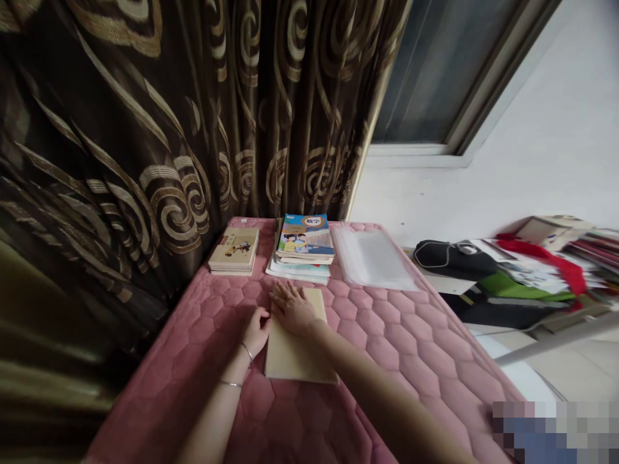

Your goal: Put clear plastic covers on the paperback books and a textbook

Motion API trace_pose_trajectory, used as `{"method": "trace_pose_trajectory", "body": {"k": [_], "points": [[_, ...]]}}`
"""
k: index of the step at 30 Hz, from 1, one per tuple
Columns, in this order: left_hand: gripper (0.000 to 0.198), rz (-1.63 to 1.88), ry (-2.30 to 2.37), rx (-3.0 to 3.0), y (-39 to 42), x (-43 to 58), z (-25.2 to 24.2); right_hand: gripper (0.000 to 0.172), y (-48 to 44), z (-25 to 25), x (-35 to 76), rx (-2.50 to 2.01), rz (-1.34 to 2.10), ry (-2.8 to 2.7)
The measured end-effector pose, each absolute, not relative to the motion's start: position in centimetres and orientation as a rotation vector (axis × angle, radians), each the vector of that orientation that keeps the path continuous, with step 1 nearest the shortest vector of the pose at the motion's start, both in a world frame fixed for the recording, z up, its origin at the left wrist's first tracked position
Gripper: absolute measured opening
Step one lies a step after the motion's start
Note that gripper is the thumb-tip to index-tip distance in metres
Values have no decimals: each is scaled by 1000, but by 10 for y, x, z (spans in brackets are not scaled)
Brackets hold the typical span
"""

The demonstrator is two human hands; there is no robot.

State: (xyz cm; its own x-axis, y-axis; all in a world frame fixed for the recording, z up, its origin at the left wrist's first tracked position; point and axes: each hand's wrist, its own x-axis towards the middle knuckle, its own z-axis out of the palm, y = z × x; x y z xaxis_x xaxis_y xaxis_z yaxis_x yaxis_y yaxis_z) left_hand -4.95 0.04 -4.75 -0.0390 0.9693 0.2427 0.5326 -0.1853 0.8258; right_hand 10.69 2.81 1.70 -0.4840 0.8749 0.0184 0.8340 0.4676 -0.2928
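Observation:
A tan, plain-covered book (297, 351) lies flat on the pink quilted table cover (387, 335). My right hand (291, 307) rests on the book's upper part, palm down, fingers stretched out flat. My left hand (256, 330) sits at the book's left edge with its fingers curled against that edge; thin bracelets circle that wrist. Just beyond the hands stands a stack of textbooks (304, 248) with a colourful cover on top. Left of the stack lies a beige book (235, 250).
Clear plastic sleeves (372, 258) lie right of the stack. A brown curtain with gold swirls (145, 148) hangs behind and to the left. At right, a cluttered shelf holds a black pouch (452, 256), red and green items and papers.

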Motion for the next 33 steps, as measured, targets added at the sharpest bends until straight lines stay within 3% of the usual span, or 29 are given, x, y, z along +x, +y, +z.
{"method": "trace_pose_trajectory", "body": {"k": [15,20,27,33], "points": [[14,1158,1570,1668,-6,-47,-40,53,-100,9,110,-1219,495,-2543],[8,1155,1659,1732,-8,-44,-35,39,-126,20,122,-1004,570,-2537],[20,844,1910,1953,-33,-39,-25,36,-102,4,188,-1704,364,-1805],[21,707,1965,1882,-62,-38,-25,34,-96,-15,193,-1793,313,-1878]]}}
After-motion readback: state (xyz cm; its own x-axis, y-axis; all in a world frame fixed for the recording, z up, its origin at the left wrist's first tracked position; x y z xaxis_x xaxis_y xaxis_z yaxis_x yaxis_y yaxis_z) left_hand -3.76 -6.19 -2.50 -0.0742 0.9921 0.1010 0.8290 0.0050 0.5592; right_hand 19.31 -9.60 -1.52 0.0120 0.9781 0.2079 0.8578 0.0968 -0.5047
